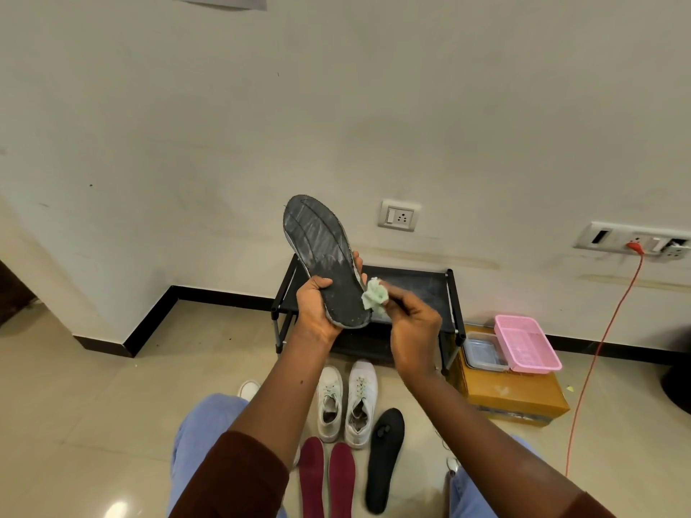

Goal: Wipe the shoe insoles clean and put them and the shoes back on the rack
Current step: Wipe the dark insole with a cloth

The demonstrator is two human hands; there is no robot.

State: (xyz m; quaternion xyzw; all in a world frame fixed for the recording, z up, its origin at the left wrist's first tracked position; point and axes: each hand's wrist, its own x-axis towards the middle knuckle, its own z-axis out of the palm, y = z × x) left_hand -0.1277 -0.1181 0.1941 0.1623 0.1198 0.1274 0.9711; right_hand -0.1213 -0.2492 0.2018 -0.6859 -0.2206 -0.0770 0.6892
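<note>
My left hand (316, 308) grips the heel end of a dark grey insole (323, 252), held upright in front of the black shoe rack (450, 289). My right hand (409, 323) pinches a crumpled pale green cloth (374, 297) against the insole's right edge. On the floor below stand two white sneakers (347, 401) side by side. Two maroon insoles (327, 476) lie in front of them. A black insole (385, 457) lies to their right.
A cardboard box (516, 398) right of the rack carries a pink basket (527, 342) and a clear plastic container (484, 351). An orange cable (598, 353) hangs from a wall socket at the right. My blue-trousered knees frame the floor items. Another white shoe tip (248, 388) shows at left.
</note>
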